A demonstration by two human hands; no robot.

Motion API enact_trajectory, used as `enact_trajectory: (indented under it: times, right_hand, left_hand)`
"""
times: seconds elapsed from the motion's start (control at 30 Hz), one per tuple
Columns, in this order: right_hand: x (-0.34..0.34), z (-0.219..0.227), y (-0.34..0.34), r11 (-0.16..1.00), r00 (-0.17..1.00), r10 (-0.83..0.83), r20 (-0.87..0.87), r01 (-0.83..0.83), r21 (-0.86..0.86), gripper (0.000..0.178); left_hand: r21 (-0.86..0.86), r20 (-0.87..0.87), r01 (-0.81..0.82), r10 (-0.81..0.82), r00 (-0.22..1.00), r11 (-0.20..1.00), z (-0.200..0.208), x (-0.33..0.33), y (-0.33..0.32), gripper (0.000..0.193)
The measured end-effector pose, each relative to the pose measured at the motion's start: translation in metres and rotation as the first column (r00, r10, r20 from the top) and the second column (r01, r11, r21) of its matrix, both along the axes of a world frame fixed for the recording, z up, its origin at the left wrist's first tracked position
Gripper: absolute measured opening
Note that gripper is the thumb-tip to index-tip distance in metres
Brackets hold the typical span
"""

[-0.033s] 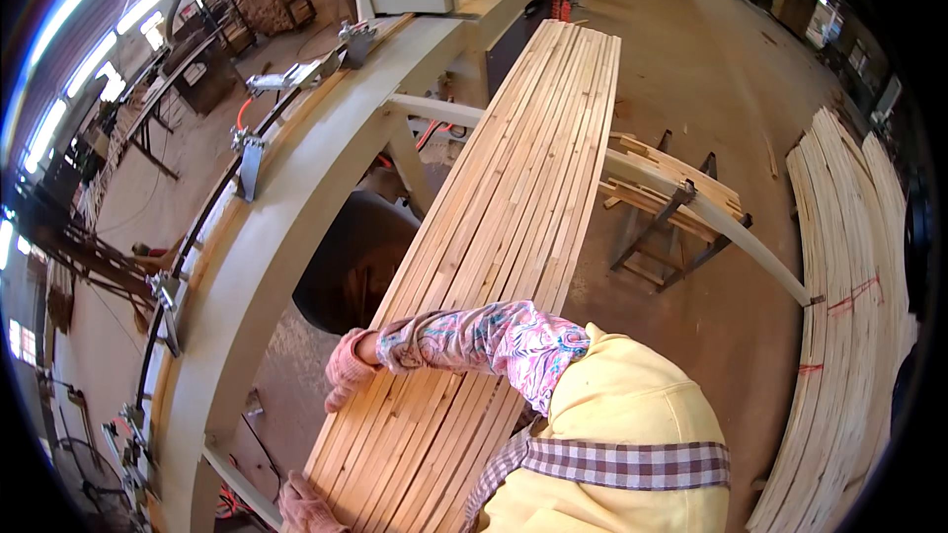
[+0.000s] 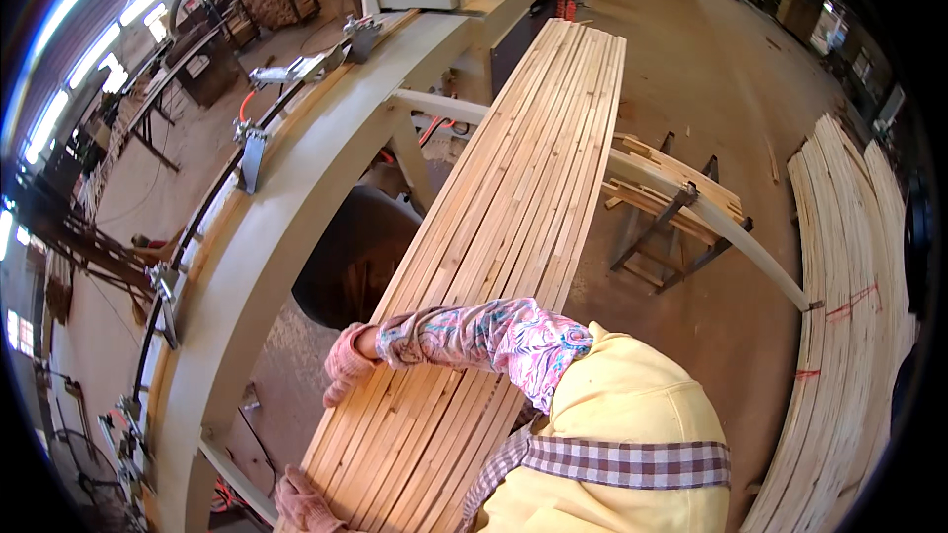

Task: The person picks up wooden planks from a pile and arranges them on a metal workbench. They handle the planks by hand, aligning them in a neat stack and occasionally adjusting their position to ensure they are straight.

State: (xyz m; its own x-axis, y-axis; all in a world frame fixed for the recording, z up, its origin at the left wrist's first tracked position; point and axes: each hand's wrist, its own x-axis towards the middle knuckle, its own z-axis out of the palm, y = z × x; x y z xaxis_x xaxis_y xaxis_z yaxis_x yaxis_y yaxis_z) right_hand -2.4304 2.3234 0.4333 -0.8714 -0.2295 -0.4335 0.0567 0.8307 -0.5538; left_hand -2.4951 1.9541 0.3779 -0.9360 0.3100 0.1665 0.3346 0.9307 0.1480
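A long bundle of narrow wooden strips [image 2: 494, 207] lies side by side, running from the bottom of the view toward the far machine. My right arm, in a patterned sleeve, reaches across the strips. My right hand [image 2: 348, 365], in a pink glove, is closed over their left edge. Lower down on the same edge, my gloved left hand [image 2: 306, 500] also grips the strips, its lower part cut off by the picture's edge. Some fingertips of both hands are hidden.
A pale metal frame [image 2: 296, 207] with clamps curves along the left, with a dark rounded bin [image 2: 355, 257] beneath it. On the right, a support bar [image 2: 741, 237] passes a stand of short boards [image 2: 671, 183]. Beyond stands a tall stack of planks [image 2: 849, 336].
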Motion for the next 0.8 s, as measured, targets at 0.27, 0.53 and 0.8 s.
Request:
enact_trajectory:
  times: [0.27, 0.53, 0.8]
  right_hand:
    - [-0.006, 0.002, -0.003, 0.996, 0.996, 0.028, 0.090, -0.035, 0.076, 0.082]
    - [-0.036, -0.016, 0.000, 0.969, 0.974, 0.226, -0.028, -0.228, -0.100, 0.065]
    - [-0.145, -0.017, -0.054, 0.859, 0.729, 0.268, -0.630, 0.116, 0.499, 0.076]
  left_hand:
    - [-0.060, 0.065, -0.048, 0.051, 0.997, 0.997, 0.007, -0.004, 0.011, 0.049]
    - [-0.038, -0.064, 0.110, -0.112, 0.992, 0.993, 0.003, -0.004, -0.002, 0.041]
    - [0.104, -0.091, -0.160, 0.170, 0.981, 0.982, 0.013, 0.003, 0.023, 0.065]
